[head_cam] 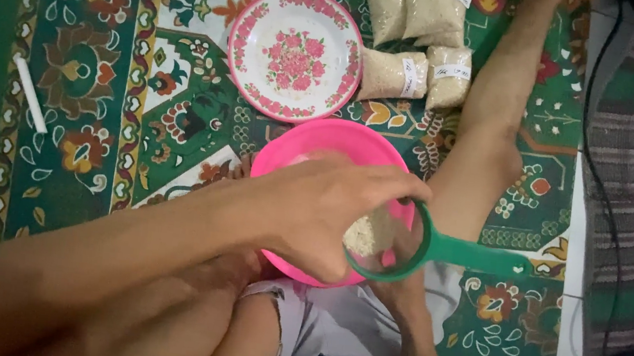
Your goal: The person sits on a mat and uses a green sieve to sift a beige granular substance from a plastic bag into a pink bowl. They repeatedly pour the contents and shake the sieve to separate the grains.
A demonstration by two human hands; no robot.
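From the head camera, the person sits on a patterned green rug with a pink bowl resting against the lap, close enough that both hands can work over it without reaching. The left hand comes across the bowl from the left, fingers curled downward over the ring of a green funnel, and seems to pinch or steady something clear just under that ring; pale grain shows through there. It looks like a thin bag held open below the funnel, though I cannot tell for sure. The funnel's handle sticks out to the right, flat and level, which keeps the ring sitting over the bowl's near edge so that any spill falls back in.

The right hand lies below the funnel and is mostly covered by it and by the left hand. Its fingers seem closed around whatever hangs beneath the ring, but how tightly cannot be seen.

A flowered plate lies empty just beyond the bowl. Filled small bags of grain with white labels lie beside it at the top, near the outstretched leg, set out of the way. A white stick lies alone at the left. The bowl's contents are hidden by the forearm, and a dark cable and a round device at the right edge are cut off.
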